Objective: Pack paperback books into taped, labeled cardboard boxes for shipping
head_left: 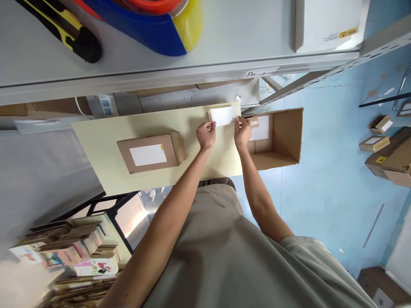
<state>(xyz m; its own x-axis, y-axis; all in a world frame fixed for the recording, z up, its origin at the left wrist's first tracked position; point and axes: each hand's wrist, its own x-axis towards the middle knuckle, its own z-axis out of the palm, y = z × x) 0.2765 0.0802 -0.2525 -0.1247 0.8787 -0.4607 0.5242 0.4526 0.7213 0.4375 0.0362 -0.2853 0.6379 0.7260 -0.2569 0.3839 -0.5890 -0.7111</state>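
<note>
A blank white rectangular label (224, 116) lies at the far edge of the pale yellow tabletop (96, 137), apparently over a thin stack of the same size. My left hand (206, 134) is closed in a pinch at its near left corner. With thumb and fingers together, my right hand (243, 133) pinches the right end. To the left rests a closed brown cardboard box (147, 154) bearing a white label. Just right of the tabletop, partly behind my right hand and forearm, stands an open cardboard carton (287, 134) with a small taped parcel inside.
Overhead, a grey metal shelf (224, 38) holds a tape dispenser (154, 25), a yellow-black utility knife (70, 32) and a white box (327, 25). Power sockets (105, 105) sit behind the table. Stacked books (73, 244) are at lower left; cardboard boxes (391, 149) lie on the blue floor at right.
</note>
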